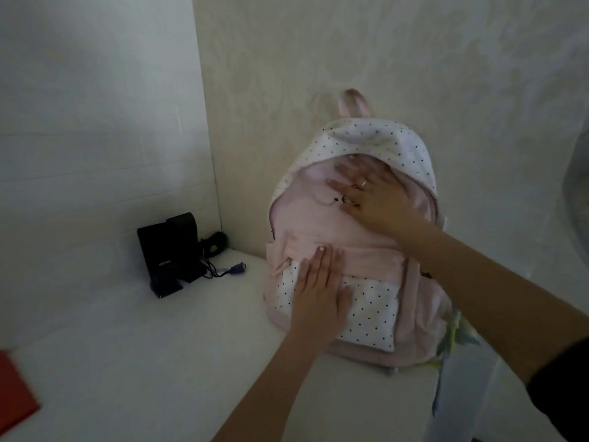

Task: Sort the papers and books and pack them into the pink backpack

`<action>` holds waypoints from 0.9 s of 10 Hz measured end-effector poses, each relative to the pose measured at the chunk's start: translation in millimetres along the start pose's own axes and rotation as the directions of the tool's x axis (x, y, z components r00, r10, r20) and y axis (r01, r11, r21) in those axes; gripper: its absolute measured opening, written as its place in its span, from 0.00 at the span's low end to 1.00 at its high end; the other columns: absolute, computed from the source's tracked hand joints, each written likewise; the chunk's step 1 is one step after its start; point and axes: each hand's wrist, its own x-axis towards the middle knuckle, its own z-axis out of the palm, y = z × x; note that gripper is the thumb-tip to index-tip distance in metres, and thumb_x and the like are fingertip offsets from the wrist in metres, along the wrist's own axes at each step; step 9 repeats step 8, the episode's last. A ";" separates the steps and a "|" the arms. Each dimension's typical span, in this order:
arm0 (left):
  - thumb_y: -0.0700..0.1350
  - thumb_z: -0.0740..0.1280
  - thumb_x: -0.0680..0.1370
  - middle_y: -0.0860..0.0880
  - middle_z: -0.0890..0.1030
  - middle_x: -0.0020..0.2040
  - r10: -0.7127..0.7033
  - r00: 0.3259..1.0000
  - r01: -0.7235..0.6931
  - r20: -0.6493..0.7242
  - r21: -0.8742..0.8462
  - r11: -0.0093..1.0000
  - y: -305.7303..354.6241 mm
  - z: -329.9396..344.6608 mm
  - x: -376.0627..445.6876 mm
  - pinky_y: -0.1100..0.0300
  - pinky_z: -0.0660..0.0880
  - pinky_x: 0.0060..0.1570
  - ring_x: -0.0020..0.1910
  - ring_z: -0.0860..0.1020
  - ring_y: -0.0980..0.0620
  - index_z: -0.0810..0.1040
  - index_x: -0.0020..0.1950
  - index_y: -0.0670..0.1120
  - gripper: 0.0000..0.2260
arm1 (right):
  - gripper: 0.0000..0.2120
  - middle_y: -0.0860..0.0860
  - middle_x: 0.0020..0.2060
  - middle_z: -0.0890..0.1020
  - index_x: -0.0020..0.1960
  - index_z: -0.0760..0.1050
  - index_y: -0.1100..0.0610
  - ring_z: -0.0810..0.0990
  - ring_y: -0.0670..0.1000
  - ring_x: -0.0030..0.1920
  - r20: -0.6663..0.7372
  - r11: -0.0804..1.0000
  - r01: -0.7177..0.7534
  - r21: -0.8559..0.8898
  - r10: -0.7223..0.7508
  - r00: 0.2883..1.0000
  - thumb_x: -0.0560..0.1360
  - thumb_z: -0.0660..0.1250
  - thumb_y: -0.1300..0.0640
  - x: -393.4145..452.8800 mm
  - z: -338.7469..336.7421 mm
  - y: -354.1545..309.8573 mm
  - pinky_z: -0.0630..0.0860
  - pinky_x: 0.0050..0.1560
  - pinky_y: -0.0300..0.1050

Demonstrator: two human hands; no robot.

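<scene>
Pink backpack (344, 237): upright on the white desk (159, 346) against the wall; soft, likely slumps; your left hand (318, 288) and right hand (369, 196) press flat, fingers straight; lift by top loop (353, 102).

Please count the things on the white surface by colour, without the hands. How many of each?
Pink: 1, the backpack
Black: 2, the speakers
Red: 1, the flat thing at the left edge
Total: 4
</scene>
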 end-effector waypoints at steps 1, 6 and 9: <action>0.52 0.51 0.79 0.47 0.60 0.76 0.000 1.000 0.000 -0.004 -0.021 1.000 0.1 -0.1 -0.3 0.49 0.53 0.73 0.76 0.55 0.48 0.60 0.76 0.44 0.26 | 0.27 0.47 0.77 0.43 0.76 0.45 0.41 0.39 0.47 0.76 0.142 0.995 -0.094 0.028 0.089 0.986 0.79 0.48 0.39 4.4 11.0 19.6 0.37 0.74 0.46; 0.53 0.51 0.80 0.47 0.56 0.77 -0.014 0.998 0.019 0.061 -0.078 0.997 -5.1 8.4 3.9 0.50 0.48 0.75 0.77 0.50 0.50 0.56 0.77 0.45 0.26 | 0.23 0.52 0.75 0.61 0.75 0.58 0.50 0.57 0.55 0.75 -0.076 0.997 -0.061 0.056 0.066 0.995 0.81 0.54 0.50 -43.0 42.6 -32.5 0.44 0.73 0.61; 0.45 0.58 0.80 0.65 0.72 0.67 -0.159 0.964 0.267 0.215 -0.808 0.526 -41.6 -53.8 12.0 0.56 0.67 0.68 0.66 0.69 0.65 0.72 0.68 0.55 0.17 | 0.14 0.33 0.56 0.77 0.60 0.72 0.37 0.75 0.35 0.54 -0.226 0.566 -0.049 0.823 0.405 0.886 0.78 0.56 0.49 -101.8 -20.4 -37.2 0.72 0.50 0.31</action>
